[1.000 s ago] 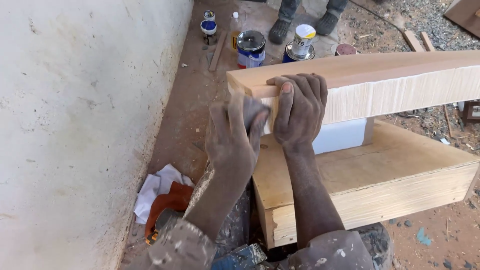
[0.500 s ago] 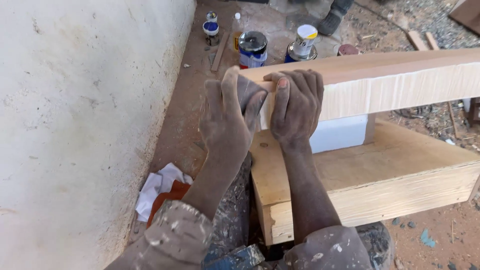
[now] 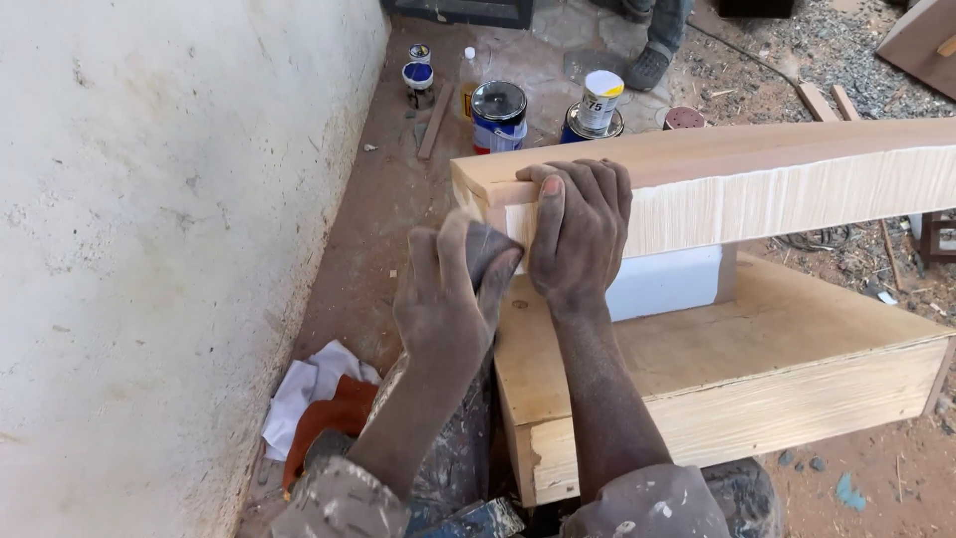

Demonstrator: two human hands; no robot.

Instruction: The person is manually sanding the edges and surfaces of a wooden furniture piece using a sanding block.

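plank end (image 3: 488,184) between both hands (image 3: 578,234)

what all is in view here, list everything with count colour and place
wooden beam: 1, pale wood, across upper right, resting on the box
wooden box: 1, pale plywood, under the beam
white block: 1, white, between beam and box
tins: about 4, blue and white, on the ground at top
rags: 1 pile, white and orange, by the wall
wall: 1, whitish, left
left hand: 1, dusty, pressing a dark pad at the beam's end
right hand: 1, gripping the beam's end
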